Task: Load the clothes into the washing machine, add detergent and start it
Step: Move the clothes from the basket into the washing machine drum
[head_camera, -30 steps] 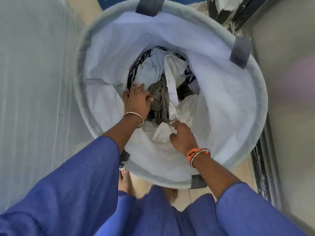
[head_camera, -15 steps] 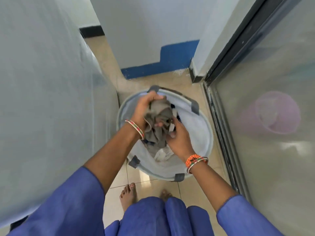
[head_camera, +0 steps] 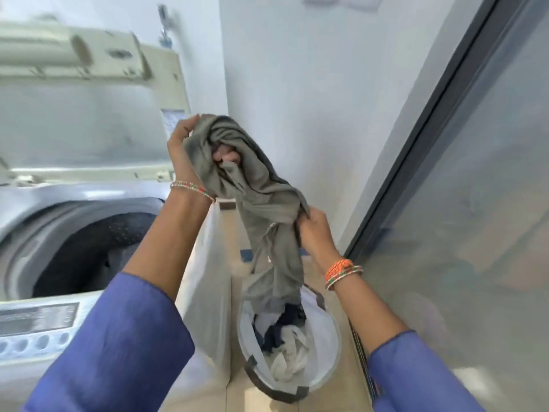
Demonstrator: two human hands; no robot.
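Observation:
A grey-green garment hangs in the air above the laundry basket. My left hand grips its bunched top end, raised high. Lower down, my right hand holds the cloth at its middle. The garment's tail trails down to the basket, where white and dark blue clothes lie in a heap. At the left stands the top-loading washing machine with its lid raised and its dark drum showing. The control panel runs along the machine's near edge.
The basket stands on a tiled floor in a narrow gap between the washer's white side and a frosted glass sliding door on the right. A white wall closes the far end.
Both hands have lifted the grey-green garment out of the basket and up to chest height. My view has risen from the basket's inside to take in the washer with its lid up.

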